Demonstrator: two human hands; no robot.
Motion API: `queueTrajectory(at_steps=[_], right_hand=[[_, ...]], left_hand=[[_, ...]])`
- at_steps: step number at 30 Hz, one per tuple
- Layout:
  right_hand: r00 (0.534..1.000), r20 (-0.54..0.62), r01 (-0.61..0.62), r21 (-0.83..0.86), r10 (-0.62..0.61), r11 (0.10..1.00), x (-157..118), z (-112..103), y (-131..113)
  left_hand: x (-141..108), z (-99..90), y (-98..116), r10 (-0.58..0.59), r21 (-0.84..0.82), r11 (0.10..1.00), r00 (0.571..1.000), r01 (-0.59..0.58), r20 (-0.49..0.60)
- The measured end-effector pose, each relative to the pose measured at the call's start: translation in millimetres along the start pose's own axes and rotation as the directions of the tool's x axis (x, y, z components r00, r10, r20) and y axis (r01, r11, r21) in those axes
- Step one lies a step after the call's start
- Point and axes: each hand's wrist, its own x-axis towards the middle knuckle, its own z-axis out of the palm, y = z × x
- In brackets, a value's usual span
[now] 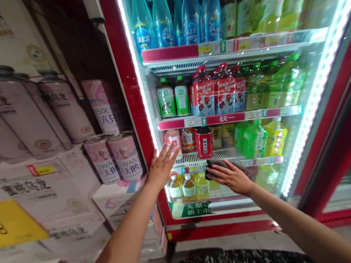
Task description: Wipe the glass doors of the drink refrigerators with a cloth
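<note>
Spread flat, the fingers of my left hand [163, 167] are at the lower left of a lit drinks fridge, in front of a pink-labelled bottle [172, 142]. I cannot tell whether they touch a glass pane. My right hand [230, 178] presses a dark grey cloth [211, 169] at the front of the lower shelf, its fingers stretched over it. Just above the cloth stands a dark red bottle [204, 143]. Beneath my hands, several bottles with white caps [188, 187] sit on the bottom shelf. The cloth hides part of the shelf edge.
Higher shelves hold red bottle packs [203, 94], green-capped bottles [292, 82] and tall blue bottles [161, 20]. A red fridge frame [119, 54] runs up the left side. Beside it are stacked pink cans [125, 156] and cartons [42, 188] with a yellow price sign [11, 223].
</note>
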Motion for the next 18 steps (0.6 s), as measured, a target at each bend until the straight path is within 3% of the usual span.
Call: queueTrajectory(at_steps=[2, 4, 7, 9, 10, 12, 14, 16, 18], right_hand=[[0.998, 0.022, -0.051, -0.019, 0.051, 0.999, -27, -12, 20], [0.98, -0.007, -0.199, -0.048, 0.199, 0.979, -25, -27, 43], [0.896, -0.139, -0.433, -0.054, 0.423, 0.9, 26, -35, 55], [0.844, -0.21, -0.511, -0.038, 0.493, 0.859, 67, -29, 42], [0.841, -0.222, -0.513, -0.033, 0.494, 0.858, 82, -23, 30], [0.898, -0.191, -0.409, -0.029, 0.396, 0.912, 94, -10, 5], [0.979, -0.115, -0.173, -0.011, 0.171, 0.985, 81, -1, -13], [0.997, -0.051, 0.053, 0.031, -0.051, 0.998, 54, 0, -15], [0.992, -0.032, 0.124, 0.064, -0.122, 0.99, 32, -4, -2]], left_hand=[[-1, 2.3, 0, 0.003, -0.006, 1.0, 1.0, -0.003, -0.009], [-2, 3.7, 1, 0.006, -0.003, 1.0, 1.0, -0.006, -0.018], [-1, 3.4, 2, 0.008, 0.007, 1.0, 1.0, -0.008, -0.03], [-1, 2.6, 4, 0.002, 0.013, 1.0, 0.999, -0.002, -0.033], [-1, 2.5, 5, -0.004, 0.016, 1.0, 0.999, 0.004, -0.032], [-5, 3.9, 9, -0.027, 0.025, 0.999, 0.999, 0.027, -0.026], [-14, 7.8, 16, -0.076, 0.031, 0.997, 0.997, 0.077, -0.024], [-28, 14.0, 26, -0.156, 0.036, 0.987, 0.987, 0.157, -0.023], [-45, 21.5, 40, -0.236, 0.04, 0.971, 0.972, 0.236, -0.02]])
